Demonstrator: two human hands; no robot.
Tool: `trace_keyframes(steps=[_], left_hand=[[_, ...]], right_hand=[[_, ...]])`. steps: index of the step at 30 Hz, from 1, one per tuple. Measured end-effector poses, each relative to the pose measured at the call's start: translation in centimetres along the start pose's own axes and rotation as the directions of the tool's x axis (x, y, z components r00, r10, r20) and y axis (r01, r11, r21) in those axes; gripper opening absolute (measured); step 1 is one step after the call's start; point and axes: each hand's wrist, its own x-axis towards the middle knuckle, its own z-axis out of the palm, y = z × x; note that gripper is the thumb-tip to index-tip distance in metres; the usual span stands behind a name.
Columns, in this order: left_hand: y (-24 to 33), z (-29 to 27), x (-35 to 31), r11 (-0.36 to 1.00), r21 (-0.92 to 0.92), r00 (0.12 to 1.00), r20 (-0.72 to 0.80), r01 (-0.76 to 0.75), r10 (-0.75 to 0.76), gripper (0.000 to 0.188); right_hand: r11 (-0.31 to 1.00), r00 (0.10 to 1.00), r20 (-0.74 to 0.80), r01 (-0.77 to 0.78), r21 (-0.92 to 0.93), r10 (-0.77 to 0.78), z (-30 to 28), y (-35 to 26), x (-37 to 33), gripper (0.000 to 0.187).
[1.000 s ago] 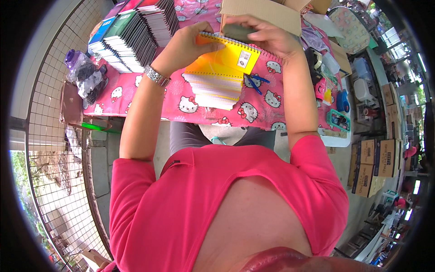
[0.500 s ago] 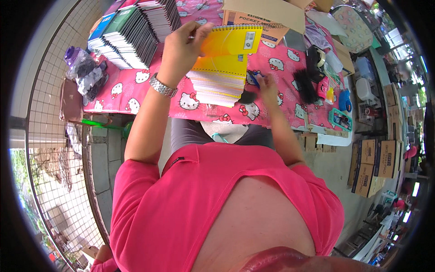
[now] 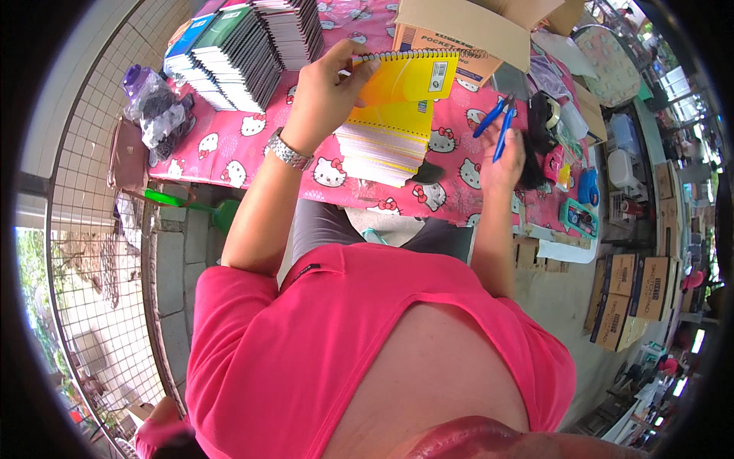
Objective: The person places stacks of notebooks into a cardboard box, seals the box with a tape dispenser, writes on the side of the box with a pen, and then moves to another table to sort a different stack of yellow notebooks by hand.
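My left hand (image 3: 330, 90), with a watch on its wrist, pinches the left end of a yellow spiral notebook (image 3: 409, 83). The notebook is raised and tilted, its dark wire coil along the far edge. Beneath it stands a stack of yellow-covered notebooks (image 3: 382, 149) with white page edges towards me. To the right, my right hand (image 3: 505, 164) holds blue-handled pliers (image 3: 503, 138), whose handles are spread apart and whose jaws point away from me. A small dark object (image 3: 430, 173) lies by the stack's right side.
Tall stacks of spiral notebooks (image 3: 237, 61) stand at the back left, near a plastic-wrapped bundle (image 3: 164, 126). An opened cardboard box (image 3: 459, 38) is behind my work. A tape dispenser (image 3: 544, 115) and a teal tray (image 3: 579, 219) sit on the right of the pink cat-patterned cloth (image 3: 252, 153).
My right hand has moved right and away from the notebook stack with the pliers, whose handles now show spread. My left hand still grips the raised notebook.
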Motion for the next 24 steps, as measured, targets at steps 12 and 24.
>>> trace_keyframes(steps=[12,24], left_hand=[[0.0,0.6,-1.1,0.975,-0.203,0.995,0.058,0.092,-0.082,0.019],[-2.7,1.5,-3.0,0.940,0.128,0.865,-0.367,-0.316,0.341,0.018]], right_hand=[[0.250,0.627,0.697,0.778,-0.576,-0.347,13.3,-5.0,-4.6,0.046],[0.880,0.847,0.510,0.118,-0.460,0.153,10.9,-5.9,-5.6,0.038]])
